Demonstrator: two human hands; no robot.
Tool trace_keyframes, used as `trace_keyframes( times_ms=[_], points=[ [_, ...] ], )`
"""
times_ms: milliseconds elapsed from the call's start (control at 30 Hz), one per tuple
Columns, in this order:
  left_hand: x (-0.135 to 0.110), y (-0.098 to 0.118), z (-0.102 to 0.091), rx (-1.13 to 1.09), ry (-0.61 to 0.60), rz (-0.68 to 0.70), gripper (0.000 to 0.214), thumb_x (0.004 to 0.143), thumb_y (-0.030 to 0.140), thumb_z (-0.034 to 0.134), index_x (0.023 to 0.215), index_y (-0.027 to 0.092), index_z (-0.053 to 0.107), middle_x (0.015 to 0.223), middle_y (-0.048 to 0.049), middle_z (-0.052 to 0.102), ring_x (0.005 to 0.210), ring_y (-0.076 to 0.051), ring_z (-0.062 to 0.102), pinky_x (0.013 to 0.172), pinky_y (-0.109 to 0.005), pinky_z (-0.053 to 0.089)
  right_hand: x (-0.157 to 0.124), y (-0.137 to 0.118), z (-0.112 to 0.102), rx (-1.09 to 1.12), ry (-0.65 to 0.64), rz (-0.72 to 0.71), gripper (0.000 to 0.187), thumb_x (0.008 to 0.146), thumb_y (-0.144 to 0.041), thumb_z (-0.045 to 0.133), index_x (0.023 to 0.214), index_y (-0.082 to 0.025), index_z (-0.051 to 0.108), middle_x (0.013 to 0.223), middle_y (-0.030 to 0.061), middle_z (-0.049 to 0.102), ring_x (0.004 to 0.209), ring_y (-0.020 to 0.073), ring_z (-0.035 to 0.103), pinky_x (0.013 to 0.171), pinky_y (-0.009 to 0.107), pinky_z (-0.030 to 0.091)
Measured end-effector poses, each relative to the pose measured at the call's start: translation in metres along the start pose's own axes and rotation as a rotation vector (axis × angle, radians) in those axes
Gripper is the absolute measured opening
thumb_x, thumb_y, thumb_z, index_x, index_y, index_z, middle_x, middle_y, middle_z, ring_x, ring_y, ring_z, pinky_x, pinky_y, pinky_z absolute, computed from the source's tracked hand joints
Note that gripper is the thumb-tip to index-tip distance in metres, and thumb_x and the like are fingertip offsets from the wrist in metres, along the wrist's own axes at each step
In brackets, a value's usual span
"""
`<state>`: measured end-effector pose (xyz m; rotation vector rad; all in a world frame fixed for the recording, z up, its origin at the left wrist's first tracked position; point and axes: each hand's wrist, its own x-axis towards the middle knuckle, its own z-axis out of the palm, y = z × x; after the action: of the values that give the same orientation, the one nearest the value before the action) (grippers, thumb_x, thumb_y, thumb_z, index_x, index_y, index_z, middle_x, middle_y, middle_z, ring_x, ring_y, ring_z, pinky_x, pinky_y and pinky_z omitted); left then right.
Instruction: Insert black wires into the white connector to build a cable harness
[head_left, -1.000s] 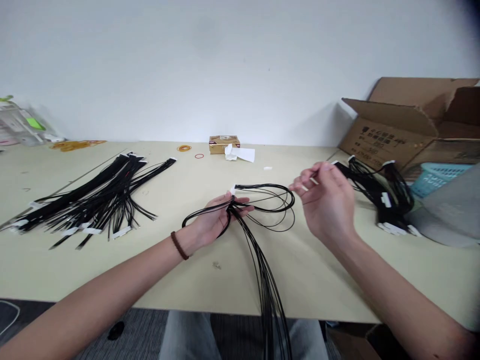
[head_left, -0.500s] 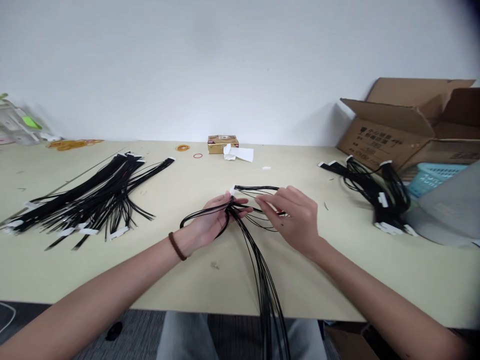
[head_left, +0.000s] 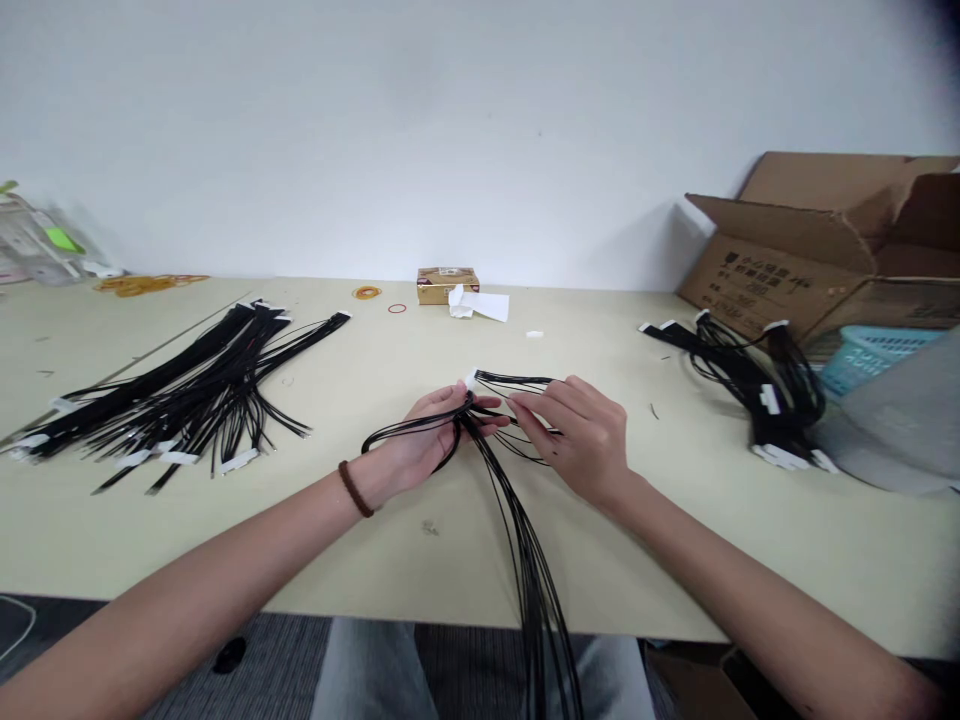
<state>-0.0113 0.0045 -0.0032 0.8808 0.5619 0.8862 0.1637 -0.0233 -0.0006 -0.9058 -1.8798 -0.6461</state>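
wires point(head_left: 529, 560) are clamped at the fold by the left hand point(head_left: 427, 445), so their loop is pinched steady by the right hand point(head_left: 589, 440).

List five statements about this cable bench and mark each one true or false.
1. The left hand grips a bundle of black cables that hangs over the near edge of the table. True.
2. The cardboard box at the right stands open. True.
3. The right hand rests on the cardboard box. False: it is at the bundle's loops, close to the left hand.
4. A brown bracelet sits on the right wrist. False: it is on the left wrist.
5. A loose pile of black cables lies on the table to the left. True.
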Motion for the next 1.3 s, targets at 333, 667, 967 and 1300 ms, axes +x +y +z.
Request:
trace_keyframes(
  times_ms=[333,667,967,1300],
  points=[
    [-0.0053,0.0037,0.0057,0.018,-0.012,0.008,0.021,0.083,0.029,0.053,0.084,0.01,0.063,0.092,-0.0095,0.068,0.082,-0.018,0.064,0.081,-0.03,0.046,0.0032,-0.0028,-0.001,0.096,-0.02,0.115,0.012,0.081,-0.016,0.054,0.07,-0.019,0.059,0.051,-0.0028,0.044,0.052,0.01,0.033,0.05,0.024,0.031],
    [-0.005,0.0013,0.0058,0.07,-0.033,0.039,0.025,0.083,0.033,0.052,0.088,0.011,0.062,0.099,-0.0103,0.066,0.085,-0.018,0.063,0.081,-0.031,0.046,0.0037,-0.0062,-0.0023,0.199,-0.092,0.204,0.017,0.083,-0.018,0.049,0.068,-0.018,0.055,0.052,-0.0027,0.041,0.054,0.0106,0.033,0.052,0.025,0.031],
    [-0.0067,0.0022,0.0099,0.134,-0.036,0.057,0.026,0.084,0.034,0.05,0.088,0.011,0.061,0.092,-0.0104,0.066,0.084,-0.018,0.062,0.082,-0.033,0.044,0.0026,-0.0059,-0.0019,0.159,-0.159,0.171,0.02,0.085,-0.016,0.044,0.066,-0.018,0.051,0.056,-0.0008,0.045,0.058,0.0124,0.034,0.054,0.026,0.031],
    [-0.0054,-0.0009,0.0069,0.165,-0.012,0.064,0.025,0.082,0.036,0.054,0.085,0.012,0.06,0.093,-0.009,0.066,0.08,-0.018,0.062,0.077,-0.03,0.046,0.0016,-0.0069,0.0,0.104,-0.143,0.126,0.015,0.083,-0.015,0.048,0.069,-0.019,0.053,0.057,-0.0002,0.048,0.062,0.0138,0.036,0.057,0.027,0.033]
  ],
)
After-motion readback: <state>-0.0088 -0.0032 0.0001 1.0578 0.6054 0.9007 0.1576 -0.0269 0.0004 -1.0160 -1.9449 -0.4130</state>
